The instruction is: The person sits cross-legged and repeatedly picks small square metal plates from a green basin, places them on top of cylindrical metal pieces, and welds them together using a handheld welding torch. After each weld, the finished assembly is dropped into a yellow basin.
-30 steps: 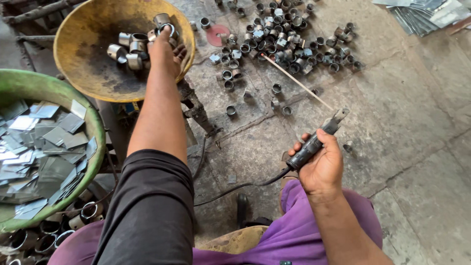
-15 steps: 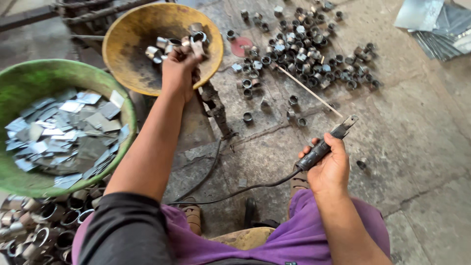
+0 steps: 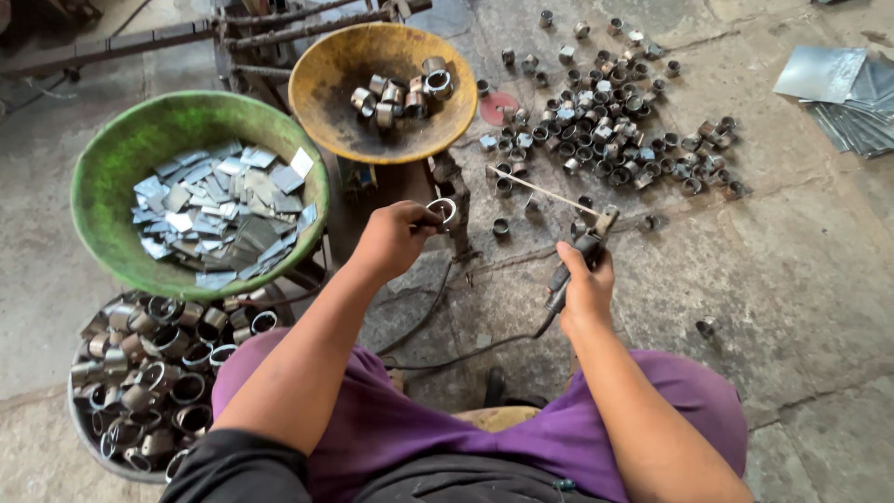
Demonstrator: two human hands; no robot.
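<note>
My left hand (image 3: 396, 239) pinches a small metal ring (image 3: 441, 210) in its fingertips, just below the rim of the yellow pan (image 3: 321, 102) that holds a few more rings. Close to the right of the ring stands a dark iron fixture (image 3: 454, 200). My right hand (image 3: 585, 284) grips the black handle of a welding electrode holder (image 3: 579, 251) with a thin rod (image 3: 540, 184) clamped in it. The rod points up and left toward the fixture. A black cable (image 3: 447, 354) runs from the holder back toward my knees.
A green pan (image 3: 112, 168) of flat metal strips sits at the left. Below it is a basin (image 3: 140, 373) full of larger rings. Several small rings (image 3: 605, 121) lie scattered on the stone floor ahead. Sheet metal pieces (image 3: 838, 88) lie at the far right.
My left hand left the yellow pan and came back toward me with a ring in its fingers. My right hand with the electrode holder stayed almost still. The camera tilted right.
</note>
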